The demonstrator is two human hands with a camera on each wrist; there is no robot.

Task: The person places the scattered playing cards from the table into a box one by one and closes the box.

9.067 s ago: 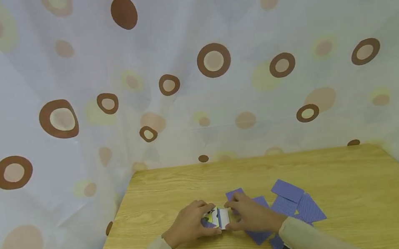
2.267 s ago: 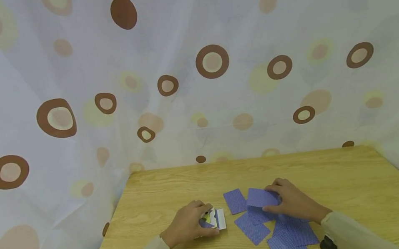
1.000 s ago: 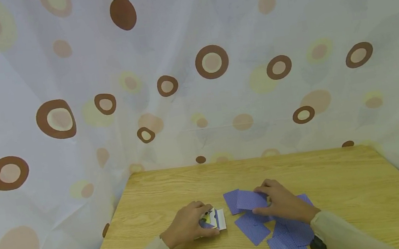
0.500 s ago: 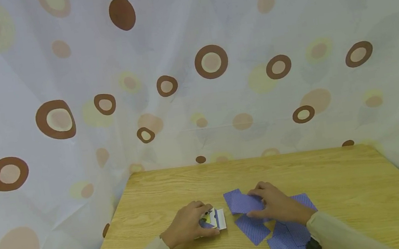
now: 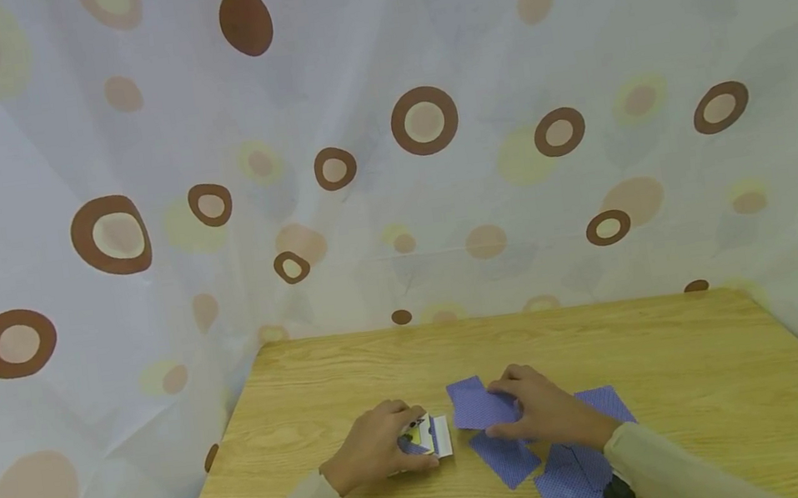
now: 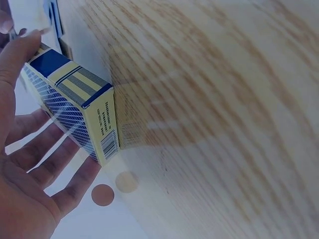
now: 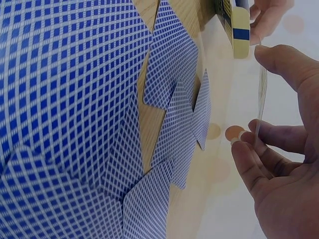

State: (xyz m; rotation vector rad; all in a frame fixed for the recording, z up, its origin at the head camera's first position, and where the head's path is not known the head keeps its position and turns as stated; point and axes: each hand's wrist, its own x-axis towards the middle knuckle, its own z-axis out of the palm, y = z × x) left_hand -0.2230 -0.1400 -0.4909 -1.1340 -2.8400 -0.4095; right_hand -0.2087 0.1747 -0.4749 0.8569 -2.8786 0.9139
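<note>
My left hand point(image 5: 372, 448) grips a playing-card box point(image 5: 418, 438), thumb and fingers on opposite sides. The box lies on the table with its white flap point(image 5: 442, 437) open toward the right. In the left wrist view the box point(image 6: 75, 97) shows blue checks, gold stripes and a barcode. My right hand point(image 5: 545, 411) pinches a thin packet of playing cards point(image 5: 482, 406), blue backs up, just right of the flap. Edge-on in the right wrist view, the packet point(image 7: 262, 89) sits between thumb and fingertips. It overlaps another card in the head view.
Several blue-backed cards point(image 5: 506, 458) lie loosely spread on the wooden table point(image 5: 355, 372), under and around my right forearm. One card point(image 5: 604, 401) shows beyond the right wrist. A dotted curtain point(image 5: 497, 186) hangs behind the table and along its sides.
Earlier both hands were at the box; then my right hand was over the spread cards holding a packet. Over the last second it has carried the packet left toward the box. The left hand stays put.
</note>
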